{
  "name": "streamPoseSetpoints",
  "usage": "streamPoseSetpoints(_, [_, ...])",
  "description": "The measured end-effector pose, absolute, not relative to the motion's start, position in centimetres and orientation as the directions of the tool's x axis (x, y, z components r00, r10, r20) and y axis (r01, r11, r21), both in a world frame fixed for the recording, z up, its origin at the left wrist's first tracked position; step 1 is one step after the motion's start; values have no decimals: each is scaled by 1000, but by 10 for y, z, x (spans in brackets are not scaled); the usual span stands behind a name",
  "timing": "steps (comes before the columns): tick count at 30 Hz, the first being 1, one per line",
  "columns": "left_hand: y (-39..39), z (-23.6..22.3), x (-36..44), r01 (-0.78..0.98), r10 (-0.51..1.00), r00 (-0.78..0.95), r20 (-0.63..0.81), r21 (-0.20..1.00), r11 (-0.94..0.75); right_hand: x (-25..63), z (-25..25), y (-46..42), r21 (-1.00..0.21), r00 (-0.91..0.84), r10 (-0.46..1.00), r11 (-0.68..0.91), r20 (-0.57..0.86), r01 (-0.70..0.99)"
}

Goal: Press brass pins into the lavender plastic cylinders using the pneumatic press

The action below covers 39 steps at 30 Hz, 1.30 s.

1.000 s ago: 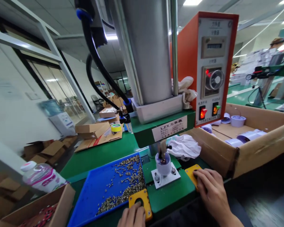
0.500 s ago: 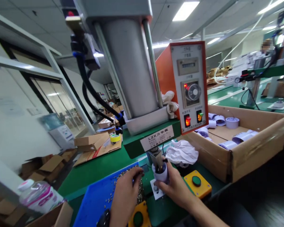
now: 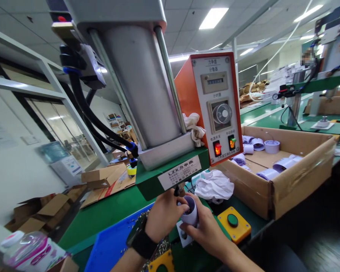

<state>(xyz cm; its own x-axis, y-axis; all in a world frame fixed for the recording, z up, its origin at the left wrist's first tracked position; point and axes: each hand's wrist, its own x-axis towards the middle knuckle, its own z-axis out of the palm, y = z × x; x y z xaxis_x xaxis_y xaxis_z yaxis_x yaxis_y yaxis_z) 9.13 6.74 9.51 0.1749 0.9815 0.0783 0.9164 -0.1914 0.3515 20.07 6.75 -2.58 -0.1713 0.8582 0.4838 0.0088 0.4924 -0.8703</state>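
Note:
My right hand [image 3: 205, 223] is wrapped round a pale lavender plastic cup-shaped part [image 3: 190, 216], its open end up and tilted toward me. Below the press head [image 3: 172, 177], this part sits over a small metal plate [image 3: 184, 235]. My left hand [image 3: 166, 213], with a dark watch on its wrist, has its thumb and fingers closed at the mouth of the part, tips inside it. What they pinch is hidden. Under my left forearm lies a blue tray [image 3: 107, 241] with many tiny metal pieces [image 3: 161, 249].
An orange control box [image 3: 221, 109] stands beside the press. Yellow button boxes, one [image 3: 234, 223] at right and one [image 3: 162, 262] at front, flank the work spot. A cardboard box [image 3: 300, 189] of similar parts, a crumpled white cloth [image 3: 214, 186] and a bottle [image 3: 34, 253] are nearby.
My left hand has moved from above the blue tray up and right to the mouth of the plastic part. The right hand keeps holding that part. The red light on the control box's dial has gone off.

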Motion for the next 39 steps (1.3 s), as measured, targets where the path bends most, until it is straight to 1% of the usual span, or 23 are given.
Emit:
streamPoseSetpoints(3, [71,93,93,916,976,208,59,338,-216,201,-22,67,-857,-182,839,515,512,-35])
streamPoseSetpoints(5, [73,92,92,913,973,219,79,336,-233,201,-21,66,-853,-180,835,518,520,-62])
streamPoseSetpoints(9, [76,93,88,926,976,185,111,314,-211,200,-18,67,-838,-161,823,534,545,-108])
streamPoseSetpoints(15, [86,97,85,931,971,239,-1,285,-229,199,-13,71,-844,-166,827,526,537,-106])
streamPoseSetpoints(23, [86,95,85,914,966,254,57,313,-259,196,-14,68,-829,-144,817,546,559,-121])
streamPoseSetpoints(31, [72,103,93,896,952,305,22,331,-295,193,-30,66,-844,-145,832,534,535,-49])
streamPoseSetpoints(33, [68,109,93,895,954,298,34,336,-292,192,-33,67,-842,-150,832,539,533,-5])
streamPoseSetpoints(34, [65,111,91,897,956,289,51,335,-289,194,-35,67,-838,-141,834,544,533,44])
streamPoseSetpoints(37, [44,106,70,911,960,225,167,313,-268,211,-46,66,-776,-56,822,555,566,300])
streamPoseSetpoints(39, [23,83,45,936,942,167,290,254,-244,233,-58,62,-688,-1,788,537,615,488])
